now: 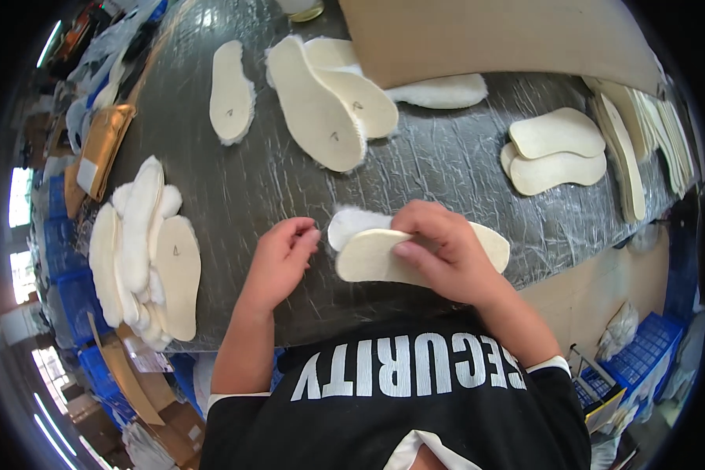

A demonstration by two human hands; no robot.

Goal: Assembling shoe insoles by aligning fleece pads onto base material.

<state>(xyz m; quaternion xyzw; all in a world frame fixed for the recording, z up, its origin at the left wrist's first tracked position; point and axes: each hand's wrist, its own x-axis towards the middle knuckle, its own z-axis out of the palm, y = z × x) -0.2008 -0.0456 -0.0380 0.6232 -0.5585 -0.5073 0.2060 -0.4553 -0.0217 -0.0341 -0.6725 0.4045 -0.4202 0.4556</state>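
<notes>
My right hand [445,249] is closed round a cream insole [366,260], thumb on its near face and fingers over its upper edge. Just behind it shows a white fleecy piece [356,225], mostly hidden by the insole and my hand, so I cannot tell if it is gripped too. Left of these, apart from the insole, is my left hand [280,262]. Its fingers are curled with thumb and forefinger tips close together; whether something small is between them I cannot make out.
A pile of fleecy insoles [137,251] lies at the left table edge. Farther back are a single insole [231,94] and overlapping larger ones [313,110]. A cardboard sheet [493,39] covers the far right. Nearer are two stacked insoles [558,149] and a row of insoles [623,157].
</notes>
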